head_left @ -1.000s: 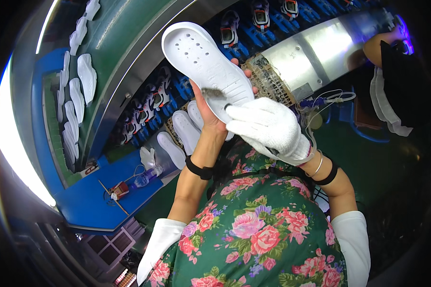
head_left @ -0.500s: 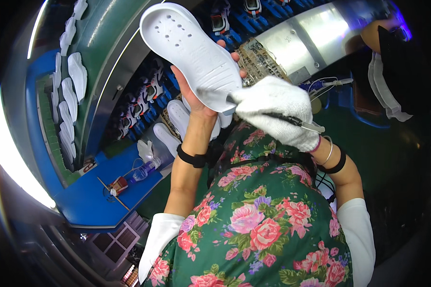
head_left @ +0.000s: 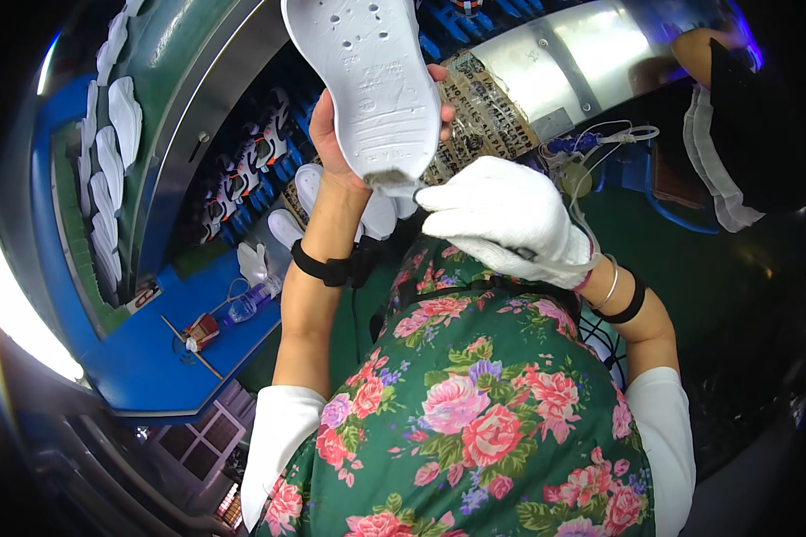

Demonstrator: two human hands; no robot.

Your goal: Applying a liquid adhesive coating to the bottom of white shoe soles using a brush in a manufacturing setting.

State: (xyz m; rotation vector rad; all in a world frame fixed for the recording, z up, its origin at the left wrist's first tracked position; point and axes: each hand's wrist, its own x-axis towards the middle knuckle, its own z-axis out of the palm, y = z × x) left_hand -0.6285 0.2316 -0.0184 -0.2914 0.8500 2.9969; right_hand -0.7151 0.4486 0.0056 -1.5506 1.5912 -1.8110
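Observation:
A white foam shoe sole [head_left: 385,98], with small holes in its wide end, rests in my bare left hand [head_left: 329,143]. The fingers of that hand wrap round both its edges from beneath, and its far end runs past the top of the view. My right hand [head_left: 506,219], in a white knit glove, is closed round a brush. The brush's dark bristles [head_left: 390,179] lie against the narrow heel end of the sole. A pale tube trails from the brush's rear end past my right wrist. Most of the handle is hidden inside the glove.
More white soles [head_left: 381,215] lie below my left forearm, and others line a green conveyor [head_left: 107,170] at the left. Shoes [head_left: 264,148] sit on blue racks. A blue table [head_left: 152,371] bears a plastic bottle [head_left: 246,304]. Another person's arm [head_left: 694,58] shows upper right.
The sole has shifted and turned more upright, its wide end now partly out of view. The brush has moved left across the heel end, showing its bristles.

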